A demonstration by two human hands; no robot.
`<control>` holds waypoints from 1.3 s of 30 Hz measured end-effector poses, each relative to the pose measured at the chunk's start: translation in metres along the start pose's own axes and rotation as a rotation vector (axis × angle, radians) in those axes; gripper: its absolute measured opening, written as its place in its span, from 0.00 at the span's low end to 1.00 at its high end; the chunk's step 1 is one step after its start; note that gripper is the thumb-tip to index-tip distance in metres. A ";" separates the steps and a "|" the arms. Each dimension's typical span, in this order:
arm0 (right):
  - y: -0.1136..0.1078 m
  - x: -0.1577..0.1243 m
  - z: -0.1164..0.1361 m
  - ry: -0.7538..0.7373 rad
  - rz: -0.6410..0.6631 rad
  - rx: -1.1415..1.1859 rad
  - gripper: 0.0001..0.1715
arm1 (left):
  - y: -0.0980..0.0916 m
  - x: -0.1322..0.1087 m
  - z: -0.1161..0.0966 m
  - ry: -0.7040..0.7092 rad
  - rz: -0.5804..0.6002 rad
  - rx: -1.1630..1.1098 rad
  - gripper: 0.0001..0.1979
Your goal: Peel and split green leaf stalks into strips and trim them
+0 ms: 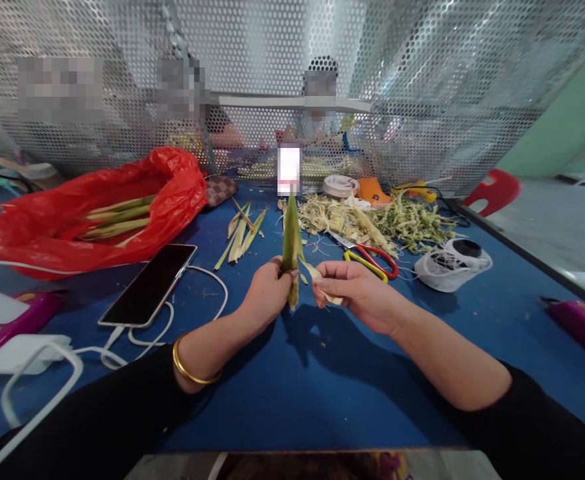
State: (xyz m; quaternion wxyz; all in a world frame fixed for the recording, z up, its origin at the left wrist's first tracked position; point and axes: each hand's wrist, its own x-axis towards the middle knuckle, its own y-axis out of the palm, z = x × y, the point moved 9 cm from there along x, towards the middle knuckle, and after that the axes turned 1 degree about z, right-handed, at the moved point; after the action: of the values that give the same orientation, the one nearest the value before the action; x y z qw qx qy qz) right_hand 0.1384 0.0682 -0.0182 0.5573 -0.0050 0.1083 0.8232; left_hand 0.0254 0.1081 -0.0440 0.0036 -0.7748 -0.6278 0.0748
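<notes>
Left hand (271, 285) pinches the leaf (290, 243), its long axis running forward; right hand (355, 288), just beside, grips a strip (313, 272).

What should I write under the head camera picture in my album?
The left hand holds a green leafy piece, the right hand pinches a pale strip, with scissors lying on the blue table.

L hand (271, 290) grips leaf (290, 243), tip twd far edge of worktop (272, 407); R hand (355, 290) pinches pale strip (314, 273) just beside it. Red bag (180, 177) w/ stalks (122, 217) at L, phone (147, 285) btwn it & near edge. Scissors (390, 262) btwn R hand & scraps (412, 220) nr far edge; spool (455, 265) nr R edge.
</notes>
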 end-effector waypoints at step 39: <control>-0.028 -0.001 0.017 -0.241 -0.384 -0.507 0.16 | 0.031 -0.029 -0.013 -0.091 0.182 -0.200 0.10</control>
State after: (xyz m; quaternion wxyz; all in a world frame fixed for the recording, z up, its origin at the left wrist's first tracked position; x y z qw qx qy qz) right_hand 0.1662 0.0797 -0.0063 0.6922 -0.0661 -0.1694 0.6985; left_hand 0.0514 0.0747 -0.0311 -0.1089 -0.8209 -0.5587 0.0468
